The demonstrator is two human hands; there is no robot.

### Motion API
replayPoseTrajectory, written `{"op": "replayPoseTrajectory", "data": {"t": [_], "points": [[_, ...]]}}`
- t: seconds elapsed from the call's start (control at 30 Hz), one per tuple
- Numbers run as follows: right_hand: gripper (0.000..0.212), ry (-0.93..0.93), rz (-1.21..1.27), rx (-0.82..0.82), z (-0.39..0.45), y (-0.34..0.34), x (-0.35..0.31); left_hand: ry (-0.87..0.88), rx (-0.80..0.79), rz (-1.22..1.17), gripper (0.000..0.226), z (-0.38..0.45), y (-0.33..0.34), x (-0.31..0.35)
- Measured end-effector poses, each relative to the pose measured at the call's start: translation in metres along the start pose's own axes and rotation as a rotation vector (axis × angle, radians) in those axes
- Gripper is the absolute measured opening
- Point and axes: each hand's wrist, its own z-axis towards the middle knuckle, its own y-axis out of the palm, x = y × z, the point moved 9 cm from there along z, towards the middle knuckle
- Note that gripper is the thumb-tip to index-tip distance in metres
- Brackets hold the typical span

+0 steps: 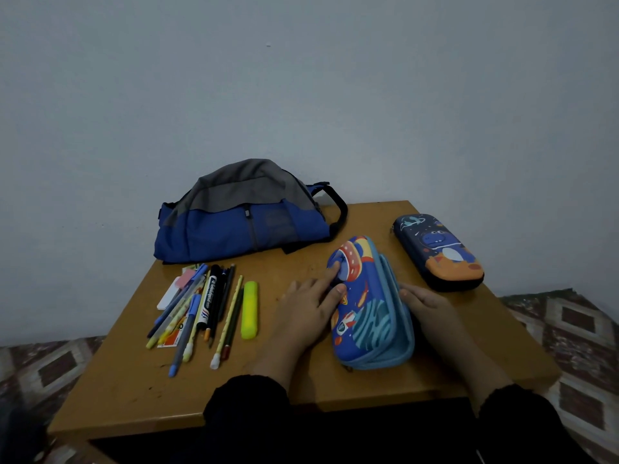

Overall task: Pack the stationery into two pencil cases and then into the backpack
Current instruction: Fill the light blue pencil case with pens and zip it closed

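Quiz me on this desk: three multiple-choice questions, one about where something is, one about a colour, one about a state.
1. Where is the backpack?
A. on the floor
B. at the table's far edge
C. on the person's lap

2. What colour is the highlighter?
A. yellow
B. red
C. black

3. The dinosaur pencil case is:
A. wide open
B. inside the backpack
C. closed, lying flat

Answers: B, it sits by the wall behind the pens; A, bright yellow body; C, its lid is down, and neither hand touches it.

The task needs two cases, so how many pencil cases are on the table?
2. The space-print case lies between both hands near the front; the dinosaur case lies at the right rear. None seems hidden.
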Motion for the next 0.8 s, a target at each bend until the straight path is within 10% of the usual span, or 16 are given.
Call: {"op": "replayPoseTrajectory", "data": {"t": [0.47,0.67,0.8], "points": [[0.028,0.007,0.01,0.058,0.003,0.008,-0.004,-0.116,0.073,-0.088,0.059,-0.003,0.011,0.02],[0.018,-0.013,0.23,0.076,-0.001,0.017,-0.012,-0.323,0.144,-0.871,0.074,-0.01,0.006,0.012],[0.017,-0.039,0.303,0.031,0.0,0.026,-0.028,-0.487,-0.024,-1.232,0.038,-0.013,0.01,0.019]]}}
